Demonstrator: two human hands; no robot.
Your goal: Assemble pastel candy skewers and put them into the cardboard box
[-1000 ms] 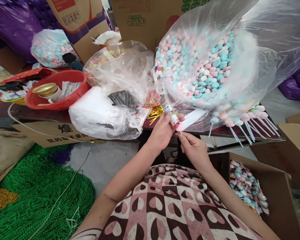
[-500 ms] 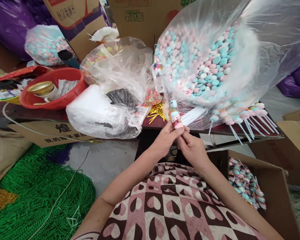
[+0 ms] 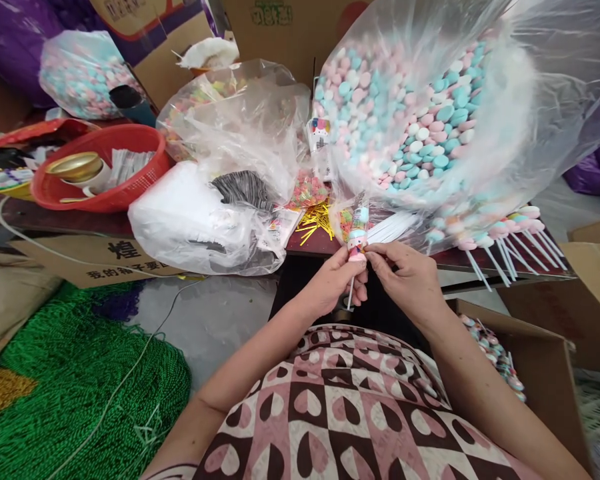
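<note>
My left hand (image 3: 337,283) grips a candy skewer (image 3: 357,230) in a clear wrapper, pink and blue pieces stacked upright on a white stick that hangs below my fingers. My right hand (image 3: 410,277) pinches at the wrapper's neck just below the candy, fingers pressed together, possibly on a thin gold twist tie. Both hands are at the front edge of the dark table (image 3: 310,243). Loose gold twist ties (image 3: 317,220) lie on the table just behind them.
A huge clear bag of pink, blue and white candies (image 3: 405,113) leans over the table. Finished skewers (image 3: 500,233) lie at the right. A cardboard box (image 3: 545,373) with wrapped skewers stands at my right. A red basket (image 3: 105,170) and white bag (image 3: 190,220) sit left.
The skewer went from lying tilted in my left hand to standing upright. My right hand moved up from the stick to the wrapper's neck beside the left fingers.
</note>
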